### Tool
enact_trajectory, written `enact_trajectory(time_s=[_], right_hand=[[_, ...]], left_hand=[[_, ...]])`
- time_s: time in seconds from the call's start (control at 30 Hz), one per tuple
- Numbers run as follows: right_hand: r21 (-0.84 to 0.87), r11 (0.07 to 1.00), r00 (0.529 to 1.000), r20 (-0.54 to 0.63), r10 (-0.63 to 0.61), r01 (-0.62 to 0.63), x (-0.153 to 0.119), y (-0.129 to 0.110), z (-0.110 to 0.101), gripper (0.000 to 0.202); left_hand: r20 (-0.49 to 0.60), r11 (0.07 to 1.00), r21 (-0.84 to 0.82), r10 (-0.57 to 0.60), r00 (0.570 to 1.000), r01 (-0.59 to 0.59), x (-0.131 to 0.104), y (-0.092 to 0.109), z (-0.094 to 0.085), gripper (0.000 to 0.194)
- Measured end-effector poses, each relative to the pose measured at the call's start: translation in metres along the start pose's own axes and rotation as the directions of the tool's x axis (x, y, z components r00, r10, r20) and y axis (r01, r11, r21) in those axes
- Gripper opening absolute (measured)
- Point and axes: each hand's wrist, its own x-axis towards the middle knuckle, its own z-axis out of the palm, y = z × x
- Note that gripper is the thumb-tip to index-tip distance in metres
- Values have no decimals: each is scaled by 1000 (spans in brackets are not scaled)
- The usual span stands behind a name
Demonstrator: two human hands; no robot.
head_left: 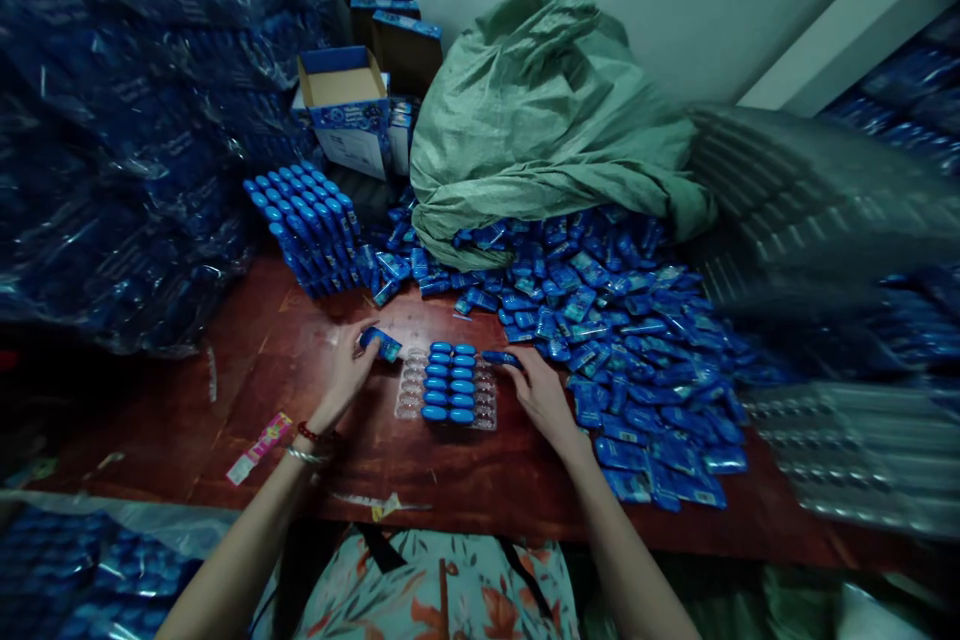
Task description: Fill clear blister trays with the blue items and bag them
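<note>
1. Table [480, 480]: red-brown, glossy, worn, with light scuffs. Front edge runs across the frame.
2. Centre: clear tray [409, 400], flat. Two columns of blue pieces in the middle, outer pockets unfilled.
3. Right of tray: loose pile [645, 390] of blue packs, spreading from back centre to near the front edge.
4. Back left: block [307, 220] of blue packs in neat rows, its right side touching loose packs.
5. Far left: tall wrapped stack [120, 150], blue contents under clear film.
6. Front left: pink strip [259, 448], lying at an angle. Thin pale sliver [212, 373] further back.
7. Front edge, near centre: yellow-white scrap [386, 507].
8. Right end: clear ribbed trays [832, 450], beside the pile. Blurred, count unclear.
</note>
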Motion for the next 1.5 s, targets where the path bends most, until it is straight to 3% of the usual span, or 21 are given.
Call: enact_trajectory(time_s=[0.1, 0.27, 0.4, 0.53, 0.7, 0.8, 0.97, 1.17, 1.27, 1.4, 1.5], right_hand=[[-152, 988, 988, 151, -5, 28, 7, -2, 0, 30], [-367, 924, 951, 310, 10, 110, 13, -11, -3, 44], [-380, 916, 943, 334, 4, 130, 17, -11, -5, 45], [-363, 920, 946, 322, -24, 147, 18, -9, -5, 41], [-350, 930, 948, 319, 2, 116, 14, -10, -5, 39], [-362, 922, 940, 341, -2, 133, 13, -10, -6, 40], [-423, 879, 908, 418, -28, 222, 21, -16, -9, 48], [-416, 833, 844, 526, -106, 364, 38, -26, -16, 38], [-425, 797, 820, 553, -146, 429, 45, -30, -17, 35], [-453, 749, 793, 590, -155, 483, 50, -35, -12, 32], [-446, 751, 783, 604, -149, 487, 50, -36, -7, 33]], left_hand=[[88, 995, 95, 23, 996, -32, -6, -17, -6, 37], [280, 993, 65, 77, 957, -99, -17, -35, -23, 50], [263, 984, 120, 95, 960, -130, -13, -20, -31, 40], [264, 940, 181, 239, 935, -291, 2, 5, -21, 30], [455, 844, 237, 341, 823, -481, 11, 20, 7, 22], [548, 724, 361, 346, 762, -588, 12, 24, 14, 19], [758, 461, 451, 254, 601, -764, 15, 47, 10, 23], [853, 378, 421, 146, 502, -824, 25, 76, 21, 24], [856, 397, 416, 133, 500, -818, 34, 77, 27, 24], [826, 475, 437, 125, 550, -764, 40, 74, 32, 25], [807, 476, 461, 125, 577, -749, 37, 74, 34, 25]])
